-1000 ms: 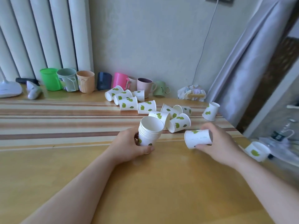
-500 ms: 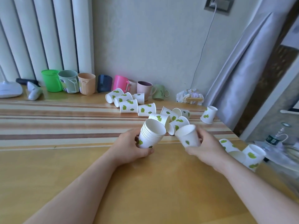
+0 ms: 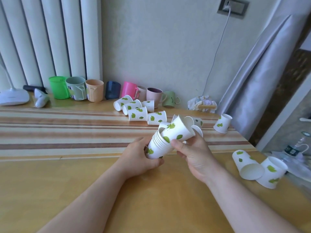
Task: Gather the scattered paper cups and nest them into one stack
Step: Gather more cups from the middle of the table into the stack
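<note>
Soft, bright daylight fills the room. Pale glare sheens the counter point(image 3: 84, 190). Wide-angle distortion bends the edges; shadows stay faint.

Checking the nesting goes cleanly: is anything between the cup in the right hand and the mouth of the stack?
Nothing visible. The right hand holds the cup with its base already entering the open top of the stack, which the left hand grips.

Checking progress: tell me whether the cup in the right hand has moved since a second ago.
Yes. The cup went left, away from the curtain, into the stack.
</note>
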